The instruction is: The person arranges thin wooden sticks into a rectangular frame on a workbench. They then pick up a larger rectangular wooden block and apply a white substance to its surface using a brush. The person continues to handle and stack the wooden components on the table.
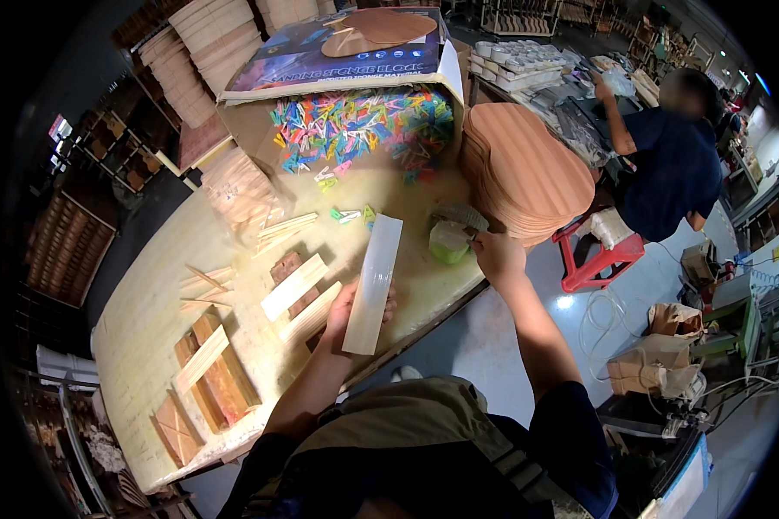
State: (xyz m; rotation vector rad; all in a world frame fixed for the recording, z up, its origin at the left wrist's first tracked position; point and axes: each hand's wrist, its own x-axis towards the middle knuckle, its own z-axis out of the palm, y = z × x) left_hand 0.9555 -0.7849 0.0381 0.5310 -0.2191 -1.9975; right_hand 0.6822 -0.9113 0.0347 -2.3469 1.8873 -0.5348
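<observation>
My left hand (342, 313) is closed around a flat, pale wooden strip (373, 285), held tilted above the table's near edge. The strip's upper face has a shiny, whitish patch. Beside the stack of guitar-shaped boards, my right hand (499, 258) has its fingers curled together next to a small green-based tub (449, 240). A greyish, bristly-looking thing (459, 214) lies over the tub's top; whether my fingers grip it is hidden. Left of the held strip, pale wooden strips (294, 287) rest on a brown block (286, 266). Several small clothespins (351, 214) lie beyond.
A cardboard box (337, 65) full of coloured clothespins stands at the table's back. Stacked guitar-shaped boards (528, 173) sit at right. Wood blocks (221, 372) and thin sticks (206, 284) lie at left. Another person (671, 164) works near a red stool (601, 255).
</observation>
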